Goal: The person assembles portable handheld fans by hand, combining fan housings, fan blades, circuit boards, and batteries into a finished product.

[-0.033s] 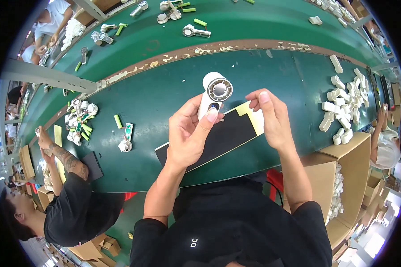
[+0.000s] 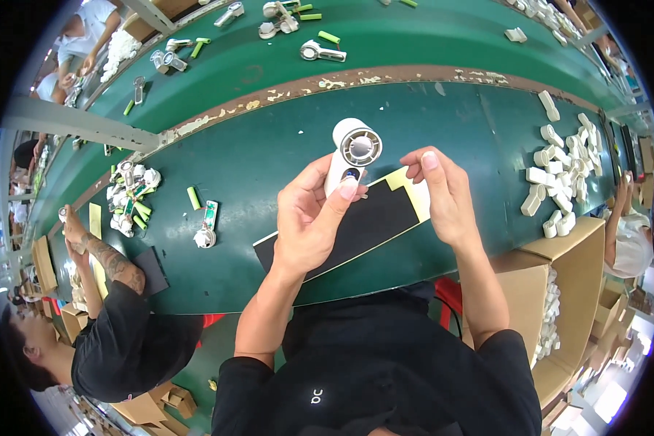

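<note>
A white handheld fan (image 2: 357, 147), its round grille facing up, is held upright in my left hand (image 2: 307, 221). My thumb presses the fan's handle near a small dark window. My right hand (image 2: 447, 192) hovers to the right of the fan, apart from it. Its thumb lies against the curled fingers, and whatever they may pinch is too small to make out. Below both hands a black mat (image 2: 374, 225) rests on the bench over a yellow sheet (image 2: 416, 190), partly covered by my left hand.
Opened fan parts with green cells (image 2: 131, 196) lie at left, near a single fan assembly (image 2: 206, 231). White fan shells (image 2: 559, 163) are heaped at right above a cardboard box (image 2: 578, 269). A co-worker (image 2: 127, 330) sits at left. Beyond a raised ledge runs a green belt (image 2: 407, 43) carrying parts.
My left hand and the fan have shifted very slightly to the right. Otherwise the scene looks the same.
</note>
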`<state>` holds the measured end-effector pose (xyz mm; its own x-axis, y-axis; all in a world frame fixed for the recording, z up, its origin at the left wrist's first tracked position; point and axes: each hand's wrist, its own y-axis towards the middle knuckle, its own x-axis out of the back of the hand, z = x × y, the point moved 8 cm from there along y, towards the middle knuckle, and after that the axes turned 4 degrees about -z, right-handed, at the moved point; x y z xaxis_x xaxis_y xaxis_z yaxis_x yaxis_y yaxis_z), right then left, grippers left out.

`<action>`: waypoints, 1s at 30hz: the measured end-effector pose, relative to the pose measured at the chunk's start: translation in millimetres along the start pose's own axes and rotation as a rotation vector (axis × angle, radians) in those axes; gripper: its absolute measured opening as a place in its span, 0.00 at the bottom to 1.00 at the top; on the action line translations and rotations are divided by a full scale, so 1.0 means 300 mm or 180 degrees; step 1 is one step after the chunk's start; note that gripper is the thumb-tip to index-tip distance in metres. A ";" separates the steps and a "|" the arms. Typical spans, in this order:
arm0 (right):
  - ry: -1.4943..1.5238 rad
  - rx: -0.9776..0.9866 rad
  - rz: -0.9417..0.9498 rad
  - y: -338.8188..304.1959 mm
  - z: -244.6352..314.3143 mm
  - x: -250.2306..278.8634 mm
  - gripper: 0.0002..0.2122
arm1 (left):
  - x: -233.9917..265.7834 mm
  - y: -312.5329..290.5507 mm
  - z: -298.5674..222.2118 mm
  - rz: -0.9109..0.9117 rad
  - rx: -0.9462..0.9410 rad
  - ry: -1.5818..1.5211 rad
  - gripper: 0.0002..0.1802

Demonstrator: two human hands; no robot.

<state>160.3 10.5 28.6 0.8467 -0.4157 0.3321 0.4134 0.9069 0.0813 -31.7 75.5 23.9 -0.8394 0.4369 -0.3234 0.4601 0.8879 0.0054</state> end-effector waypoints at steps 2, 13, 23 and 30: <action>-0.0100 -0.0068 0.0088 -0.004 0.002 -0.025 0.24 | -0.004 0.004 0.005 -0.0020 0.0007 -0.0006 0.23; 0.0270 0.0454 0.0920 -0.021 0.116 -0.153 0.25 | -0.067 0.053 0.024 0.0258 -0.0214 -0.0490 0.24; 0.0635 0.0057 0.0905 0.030 0.120 -0.184 0.18 | -0.079 0.100 0.054 -0.0080 0.0065 -0.1201 0.24; 0.1302 -0.0281 0.0939 0.052 0.007 -0.209 0.15 | -0.078 0.121 0.119 0.0034 0.0169 -0.0715 0.24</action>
<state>113.0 50.7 10.9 0.9861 -0.1516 -0.0674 0.1487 0.9878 -0.0461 14.9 92.4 -2.1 -0.7515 0.3980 -0.5261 0.4883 0.8719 -0.0379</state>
